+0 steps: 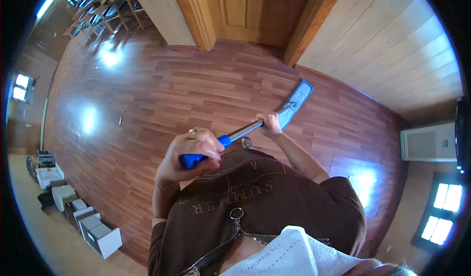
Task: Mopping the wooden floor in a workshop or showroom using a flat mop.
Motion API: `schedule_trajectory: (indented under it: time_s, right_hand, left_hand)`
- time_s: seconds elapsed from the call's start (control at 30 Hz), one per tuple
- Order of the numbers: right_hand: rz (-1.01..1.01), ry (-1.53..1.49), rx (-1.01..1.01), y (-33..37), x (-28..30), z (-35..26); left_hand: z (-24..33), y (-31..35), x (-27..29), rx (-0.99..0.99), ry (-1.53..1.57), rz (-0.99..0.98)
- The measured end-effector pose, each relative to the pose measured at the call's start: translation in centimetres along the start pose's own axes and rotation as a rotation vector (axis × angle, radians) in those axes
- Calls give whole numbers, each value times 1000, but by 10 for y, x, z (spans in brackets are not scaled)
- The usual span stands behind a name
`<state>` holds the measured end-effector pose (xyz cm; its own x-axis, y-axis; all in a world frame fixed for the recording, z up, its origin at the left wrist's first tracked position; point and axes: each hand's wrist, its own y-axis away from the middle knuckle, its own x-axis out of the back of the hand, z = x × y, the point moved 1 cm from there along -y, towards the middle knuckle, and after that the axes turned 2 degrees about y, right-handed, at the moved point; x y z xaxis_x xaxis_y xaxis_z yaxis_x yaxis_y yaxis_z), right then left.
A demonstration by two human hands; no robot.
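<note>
A flat mop with a light blue pad [300, 95] lies on the wood-look floor [206, 92], ahead and to the right of me. Its metal pole [244, 130] slants back toward my body and ends in a blue grip. My left hand [194, 148] is closed around that blue grip at the top end, in front of my chest. Lower down the pole, my right hand [270, 124] is wrapped round the metal, nearer the pad. Part of the pole between the right hand and the pad is hidden by the hand.
Ahead stands a closed wooden door [255, 11] in a thick frame, with a pale panelled wall [378, 45] to its right. Chairs [110, 13] line a table at the far left. White armchairs and a box-like unit [104, 239] stand along the left. A white cabinet [429, 142] is at the right.
</note>
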<state>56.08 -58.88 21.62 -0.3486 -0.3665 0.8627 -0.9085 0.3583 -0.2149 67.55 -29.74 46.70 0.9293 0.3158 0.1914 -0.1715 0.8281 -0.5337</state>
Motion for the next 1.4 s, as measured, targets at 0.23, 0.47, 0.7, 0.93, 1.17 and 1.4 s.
schedule_trajectory:
  time_s: [0.23,0.47,0.7,0.93,1.17,1.4]
  right_hand:
    - [-37,-73,400,-64,-33,-30]
    - [-326,-170,616,-108,-71,-80]
    - [-496,-149,910,-132,-145,-133]
    - [-742,-117,1164,-118,-219,-198]
    - [-981,-233,1317,-38,-225,-265]
    - [-1197,-256,1450,24,-194,-286]
  left_hand:
    - [28,33,-15,8,-139,322]
    - [40,76,-48,195,-332,584]
    - [41,111,-78,309,-494,790]
    - [55,113,-119,397,-736,1091]
    - [90,107,-154,365,-991,1278]
    - [104,96,-183,350,-1196,1211]
